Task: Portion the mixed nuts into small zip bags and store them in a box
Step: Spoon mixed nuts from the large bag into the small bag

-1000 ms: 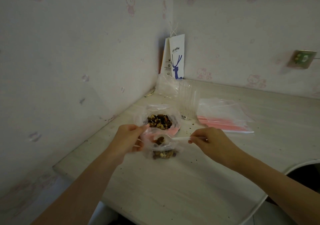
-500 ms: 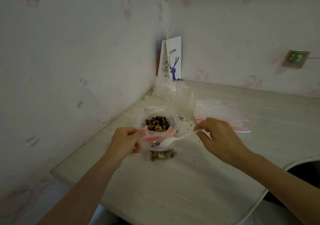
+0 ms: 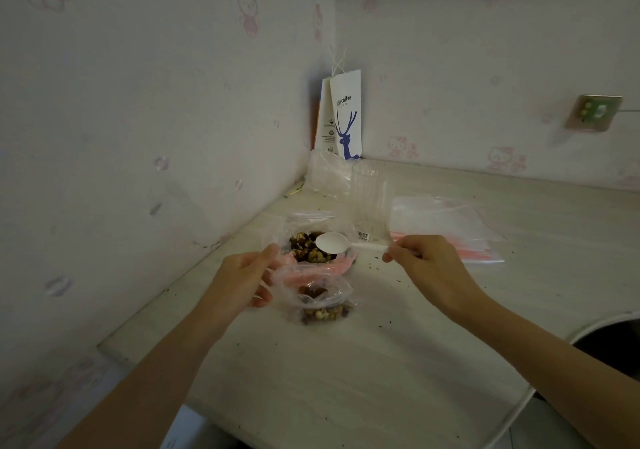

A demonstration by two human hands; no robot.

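Two hands, one portion under way

Left hand (image 3: 242, 277) pinched the small zip bag (image 3: 313, 294), likely to keep its mouth open; nuts sat in its bottom. Right hand (image 3: 429, 268) pinched the plastic spoon (image 3: 332, 242), bowl empty above the mixed nuts (image 3: 308, 254) between both hands, ready to scoop.

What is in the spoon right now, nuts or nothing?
Nothing: the white spoon shows a bare, empty bowl, held over the big nut bag.

We're in a home, a room corner by the look: pink cartoon-cat wallpaper (image 3: 401, 147) behind the desk (image 3: 346, 379), a socket (image 3: 594, 112) above it, a coffee bag (image 3: 346, 119) at its back.
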